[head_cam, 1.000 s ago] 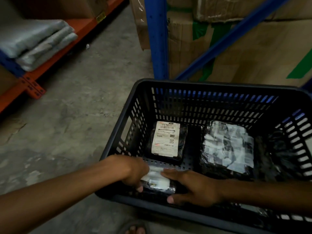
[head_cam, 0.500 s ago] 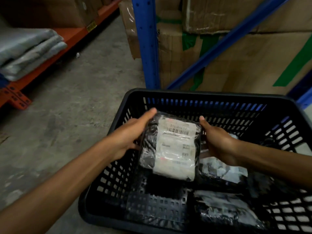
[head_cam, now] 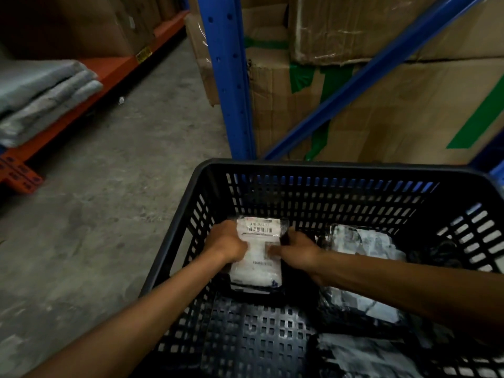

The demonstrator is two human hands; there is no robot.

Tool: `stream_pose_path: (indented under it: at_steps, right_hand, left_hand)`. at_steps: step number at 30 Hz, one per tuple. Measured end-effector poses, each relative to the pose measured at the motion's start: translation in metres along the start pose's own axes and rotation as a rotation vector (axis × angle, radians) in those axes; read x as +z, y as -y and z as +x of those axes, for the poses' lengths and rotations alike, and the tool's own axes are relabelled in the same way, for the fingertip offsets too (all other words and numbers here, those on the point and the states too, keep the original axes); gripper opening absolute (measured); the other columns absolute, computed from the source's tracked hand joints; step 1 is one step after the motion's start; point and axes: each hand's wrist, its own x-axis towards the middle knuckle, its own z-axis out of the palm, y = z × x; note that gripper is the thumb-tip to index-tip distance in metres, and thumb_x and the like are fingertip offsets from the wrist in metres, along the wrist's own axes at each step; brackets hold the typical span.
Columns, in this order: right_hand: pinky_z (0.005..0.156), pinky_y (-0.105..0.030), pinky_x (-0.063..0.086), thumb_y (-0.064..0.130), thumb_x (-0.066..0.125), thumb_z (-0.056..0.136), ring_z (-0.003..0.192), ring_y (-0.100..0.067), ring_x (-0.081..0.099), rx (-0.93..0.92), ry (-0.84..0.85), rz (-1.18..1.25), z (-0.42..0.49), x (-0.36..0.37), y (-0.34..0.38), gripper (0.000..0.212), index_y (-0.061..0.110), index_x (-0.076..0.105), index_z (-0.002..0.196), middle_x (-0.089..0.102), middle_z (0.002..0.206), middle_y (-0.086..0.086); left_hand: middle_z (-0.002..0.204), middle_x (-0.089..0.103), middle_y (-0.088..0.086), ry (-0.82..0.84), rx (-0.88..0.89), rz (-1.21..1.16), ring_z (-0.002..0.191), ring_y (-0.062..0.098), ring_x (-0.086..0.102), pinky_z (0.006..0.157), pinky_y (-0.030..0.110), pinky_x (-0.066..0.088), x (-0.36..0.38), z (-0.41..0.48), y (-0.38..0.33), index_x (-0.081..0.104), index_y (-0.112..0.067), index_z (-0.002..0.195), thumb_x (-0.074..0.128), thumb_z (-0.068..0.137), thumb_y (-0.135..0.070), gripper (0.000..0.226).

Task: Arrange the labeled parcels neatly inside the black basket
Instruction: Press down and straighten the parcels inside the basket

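Note:
The black basket (head_cam: 327, 170) stands on the floor in front of me. At its far left, a black-wrapped parcel with a white barcode label (head_cam: 259, 230) lies flat. My left hand (head_cam: 226, 244) presses on the parcel's left side and my right hand (head_cam: 297, 248) on its right side, fingers resting on the label. Other labeled parcels lie in the basket: one at the far middle (head_cam: 365, 244), one under my right forearm (head_cam: 354, 304), and one at the near right (head_cam: 365, 356). The near-left part of the basket floor is bare.
A blue rack post (head_cam: 229, 77) and a diagonal brace stand just behind the basket, with taped cardboard boxes (head_cam: 381, 91) behind them. An orange shelf (head_cam: 81, 85) with folded grey bags (head_cam: 41, 96) runs along the left. Concrete floor lies between.
Both hands lifted a labeled parcel from the near-left of the basket, carried it up and forward, and have lowered it to the far-left corner, where they now press on it.

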Motion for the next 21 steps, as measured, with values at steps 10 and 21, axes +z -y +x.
stream_pose_path:
  at_steps: [10,21]
  right_hand:
    - [0.086,-0.03,0.051,0.024,0.06,0.093,0.114,-0.026,0.061,-0.212,-0.052,-0.685,-0.036,-0.072,0.022,0.044,0.005,0.054,0.132,0.063,0.124,-0.005]
    - [0.123,-0.051,0.005,0.032,0.032,0.103,0.149,-0.038,-0.025,-0.108,0.053,-1.675,-0.116,-0.114,-0.089,0.081,0.0,-0.026,0.149,-0.031,0.16,-0.021]
  left_hand:
    - [0.155,0.034,0.018,-0.047,0.353,0.478,0.143,0.033,0.032,0.117,0.039,0.033,0.011,-0.034,-0.029,0.026,-0.004,0.153,0.054,0.092,-0.026,0.071]
    - [0.155,-0.04,0.019,0.247,0.569,0.939,0.146,0.033,-0.031,0.124,0.043,-0.007,0.104,-0.087,-0.087,-0.031,0.001,0.147,0.061,0.092,-0.021,0.109]
